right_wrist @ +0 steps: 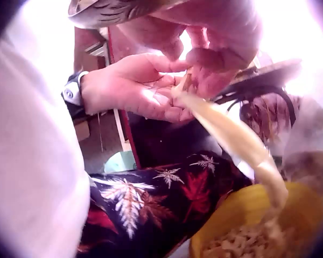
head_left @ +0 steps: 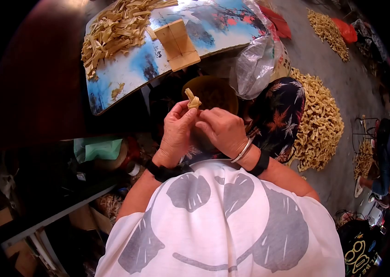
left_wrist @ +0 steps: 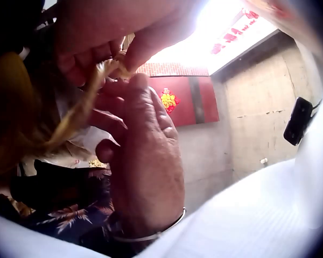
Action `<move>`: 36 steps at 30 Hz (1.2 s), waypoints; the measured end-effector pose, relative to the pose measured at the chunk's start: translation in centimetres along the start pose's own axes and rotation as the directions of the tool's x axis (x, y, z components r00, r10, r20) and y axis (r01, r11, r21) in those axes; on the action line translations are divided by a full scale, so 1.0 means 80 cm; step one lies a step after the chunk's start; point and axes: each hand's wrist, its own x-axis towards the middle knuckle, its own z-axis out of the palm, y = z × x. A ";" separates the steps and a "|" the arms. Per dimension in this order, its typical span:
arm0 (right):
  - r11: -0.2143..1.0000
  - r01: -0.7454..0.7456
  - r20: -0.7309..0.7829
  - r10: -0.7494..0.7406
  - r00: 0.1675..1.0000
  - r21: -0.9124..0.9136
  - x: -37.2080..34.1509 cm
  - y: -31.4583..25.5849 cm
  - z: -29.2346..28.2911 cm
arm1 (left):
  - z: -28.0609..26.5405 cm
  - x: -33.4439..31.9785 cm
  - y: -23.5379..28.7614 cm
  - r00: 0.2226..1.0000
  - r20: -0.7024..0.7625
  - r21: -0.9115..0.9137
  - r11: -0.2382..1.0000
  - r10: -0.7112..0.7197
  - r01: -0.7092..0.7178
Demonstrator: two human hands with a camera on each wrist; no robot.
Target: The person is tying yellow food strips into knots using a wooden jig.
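Between both hands is a pale yellow knotted strip [head_left: 193, 102], its free end pointing away from the body in the head view. The left hand [head_left: 176, 131] pinches it between thumb and fingers. The right hand [head_left: 225, 131], with a silver bangle at its wrist, has its fingertips against the strip's near side. In the right wrist view the strip [right_wrist: 231, 131] hangs long toward a yellow bowl [right_wrist: 204, 236], and the left hand [right_wrist: 134, 88] lies palm up under the right hand [right_wrist: 220, 43]. The left wrist view shows the strip [left_wrist: 70, 115] beside the fingers.
A painted table [head_left: 130, 69] holds a heap of strips [head_left: 121, 30] and a small wooden board [head_left: 176, 45]. Clear plastic [head_left: 254, 67] hangs at its right corner. Knotted pieces [head_left: 317, 122] lie piled on the floor at the right, with a smaller pile [head_left: 326, 34] farther back.
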 end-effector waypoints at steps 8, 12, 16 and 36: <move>0.826 -0.322 0.150 0.285 0.947 0.462 0.028 0.038 0.010 | -0.004 -0.013 0.002 0.998 0.059 0.388 0.921 0.008 -0.030; 0.794 -0.438 0.151 0.415 0.897 0.421 0.039 0.017 -0.005 | -0.004 -0.013 0.008 0.998 0.058 0.492 0.869 0.027 -0.052; 0.637 -0.494 0.297 0.398 0.868 0.591 0.044 0.021 -0.007 | -0.005 -0.009 0.013 0.998 0.019 0.555 0.830 0.052 -0.054; 0.680 -0.329 0.149 0.311 0.939 0.655 0.188 0.056 -0.005 | -0.007 0.104 0.126 0.804 0.272 0.827 0.298 0.529 -0.476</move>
